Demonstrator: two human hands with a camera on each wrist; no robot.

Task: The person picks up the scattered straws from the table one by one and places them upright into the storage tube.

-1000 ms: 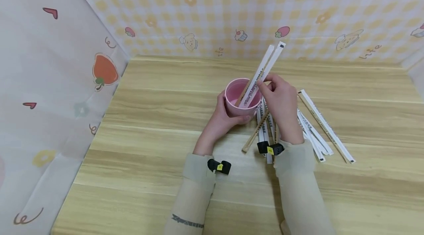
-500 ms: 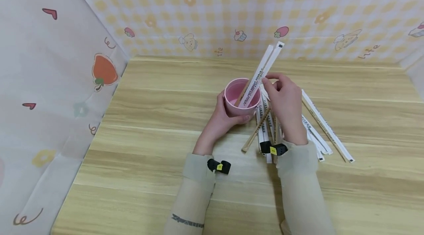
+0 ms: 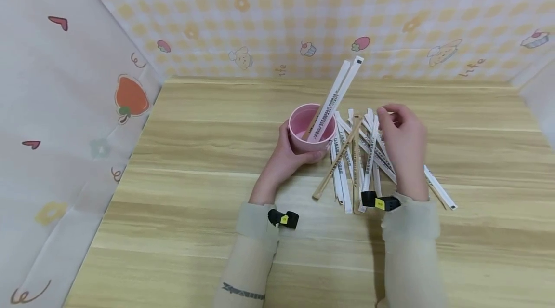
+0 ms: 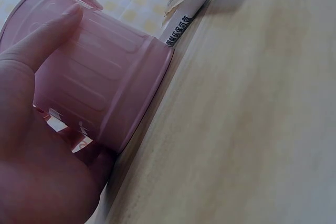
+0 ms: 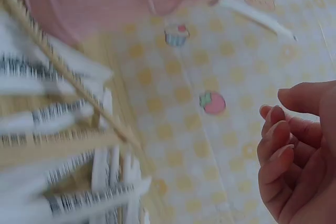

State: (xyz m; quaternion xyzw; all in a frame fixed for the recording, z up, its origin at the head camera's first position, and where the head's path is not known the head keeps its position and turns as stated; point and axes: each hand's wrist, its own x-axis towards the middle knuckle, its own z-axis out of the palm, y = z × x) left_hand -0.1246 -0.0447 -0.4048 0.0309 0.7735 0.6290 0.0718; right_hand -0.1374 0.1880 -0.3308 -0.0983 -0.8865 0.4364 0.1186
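My left hand [image 3: 288, 151] grips a pink ribbed plastic cup [image 3: 305, 146], its thumb along the near side in the left wrist view. The cup stands on the table, and white and brown paper-wrapped straws [image 3: 336, 96] lean out of it to the upper right. My right hand [image 3: 405, 141] hovers over the right part of a loose pile of wrapped straws [image 3: 340, 158]. Its fingers [image 5: 275, 137] are loosely curled in the right wrist view, with nothing between them and the thumb.
The pile lies fanned and crossed to the right of the cup, mixing white and brown wrappers. One white straw [image 3: 440, 187] pokes out beyond my right wrist. A yellow checked backdrop [image 3: 243, 23] rises behind the wooden table [image 3: 195, 202], and a white printed sheet [image 3: 82, 129] borders its left.
My right hand has let go of the straws in the cup and moved right, over the pile. My left hand keeps its grip on the cup. The head view has shifted slightly.
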